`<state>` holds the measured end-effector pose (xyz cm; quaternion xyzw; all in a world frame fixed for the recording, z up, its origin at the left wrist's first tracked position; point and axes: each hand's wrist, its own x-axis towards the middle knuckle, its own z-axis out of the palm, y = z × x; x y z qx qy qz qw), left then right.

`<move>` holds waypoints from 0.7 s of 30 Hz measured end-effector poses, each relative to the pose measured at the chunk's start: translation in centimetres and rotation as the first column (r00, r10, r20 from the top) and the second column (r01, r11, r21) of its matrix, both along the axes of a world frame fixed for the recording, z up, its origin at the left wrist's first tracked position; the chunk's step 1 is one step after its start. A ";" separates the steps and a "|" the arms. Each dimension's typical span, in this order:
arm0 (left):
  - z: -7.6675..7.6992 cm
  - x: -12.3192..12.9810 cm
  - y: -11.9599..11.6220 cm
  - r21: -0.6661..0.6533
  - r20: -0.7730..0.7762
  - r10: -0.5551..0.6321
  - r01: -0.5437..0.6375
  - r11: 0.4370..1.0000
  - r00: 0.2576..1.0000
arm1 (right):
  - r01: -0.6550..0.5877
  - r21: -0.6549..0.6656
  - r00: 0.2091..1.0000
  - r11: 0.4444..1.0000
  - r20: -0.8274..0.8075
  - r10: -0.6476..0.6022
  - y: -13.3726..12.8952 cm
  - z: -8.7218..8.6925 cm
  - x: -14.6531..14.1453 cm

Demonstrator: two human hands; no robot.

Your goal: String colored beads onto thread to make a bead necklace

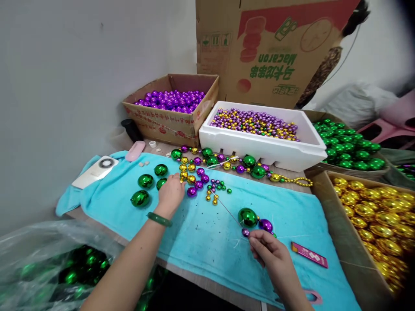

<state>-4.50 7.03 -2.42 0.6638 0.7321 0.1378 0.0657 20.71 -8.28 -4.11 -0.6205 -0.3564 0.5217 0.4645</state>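
Note:
My right hand [268,249] is closed in a pinch at a thin, straight needle-like wire [227,209]. A small purple bead [245,233] sits on the wire at my fingertips. Beside it, a large green ball [248,217] and a purple ball [266,225] lie on the towel, with fine pale thread ends near them. My left hand [171,190], a green bangle [159,219] at its wrist, reaches down between a green ball [161,183] and the gold balls [183,176]. Its fingers are bent together, and what they hold, if anything, is hidden.
Loose small beads [215,201] and purple balls [192,191] lie on the blue towel [194,229]. Behind are a strung bead necklace [258,172], a white foam box [259,151] and a carton [162,125]. A carton [348,263] of gold balls stands right; a maroon packet [309,255] lies nearby.

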 end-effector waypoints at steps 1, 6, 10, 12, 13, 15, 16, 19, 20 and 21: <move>-0.1 -0.1 0.4 -0.046 -0.062 0.004 -0.007 0.999 0.998 | 0.007 -0.001 1.000 1.000 -0.006 -0.007 0.1 0.2 -0.1; -0.9 0.0 1.3 -0.138 -0.145 -0.015 -0.005 0.990 0.989 | 0.016 -0.015 0.999 1.000 -0.048 -0.017 0.3 0.8 -0.6; 0.2 0.3 0.4 -0.056 -0.025 0.011 -0.012 0.998 1.000 | 0.023 -0.002 0.998 1.000 -0.055 -0.023 0.2 0.5 -0.6; 1.4 0.7 -0.6 0.046 0.251 0.017 -0.030 0.999 0.968 | 0.031 0.021 0.999 0.999 -0.044 -0.030 0.0 0.2 -0.4; 2.0 1.0 -1.2 0.068 0.464 0.012 -0.049 0.996 0.886 | 0.035 0.033 0.999 0.999 -0.036 -0.034 -0.1 0.1 -0.3; 3.0 1.7 -2.3 -0.026 0.875 0.044 -0.044 0.999 0.482 | 0.048 0.057 0.999 0.997 -0.016 -0.047 -0.4 -0.2 -0.3; 3.3 2.1 -2.7 -0.116 0.970 0.113 0.003 0.993 0.216 | 0.052 0.063 0.999 0.997 -0.006 -0.052 -0.4 -0.3 -0.3; 3.4 3.0 -3.4 -0.309 0.883 0.347 0.164 0.937 -0.315 | 0.046 0.073 0.999 0.996 0.020 -0.048 -0.5 -0.1 -0.5; 3.2 3.1 -3.5 -0.342 0.839 0.387 0.182 0.922 -0.382 | 0.037 0.076 0.999 0.996 0.026 -0.039 -0.5 0.1 -0.6; 3.1 3.3 -3.6 -0.361 0.813 0.405 0.184 0.914 -0.419 | 0.030 0.080 0.999 0.996 0.034 -0.033 -0.6 0.2 -0.6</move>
